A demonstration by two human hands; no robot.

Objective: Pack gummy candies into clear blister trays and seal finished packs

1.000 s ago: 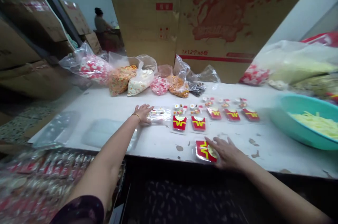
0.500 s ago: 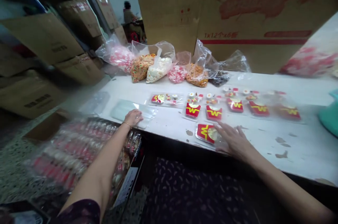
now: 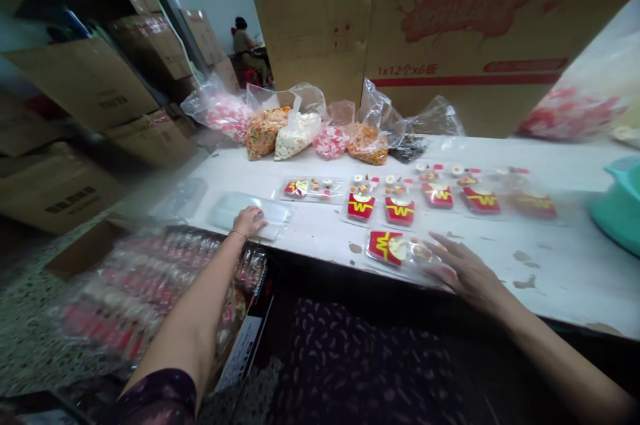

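My left hand [image 3: 249,222] rests on a stack of clear plastic bags [image 3: 227,211], its fingers lying over the film. My right hand [image 3: 463,268] is open, fingers stretched out, at the right end of a clear packet [image 3: 387,248]. Inside that packet are a red fries-box-shaped piece with a yellow W and small pieces partly hidden by the hand. Similar filled packets [image 3: 400,210] lie in a row behind it. One more packet [image 3: 299,188] lies sideways at the row's left end.
Open bags of small colourful pieces [image 3: 267,131] stand along the back, before a large carton [image 3: 310,25]. A box of packed goods [image 3: 150,285] sits at lower left. A turquoise basin [image 3: 620,205] stands at right. Cartons [image 3: 80,78] and a seated person [image 3: 245,48] are farther off.
My right hand has drawn a little to the right, uncovering more small pieces in the front packet. My left hand stays on the plastic bags. The view has shifted slightly.
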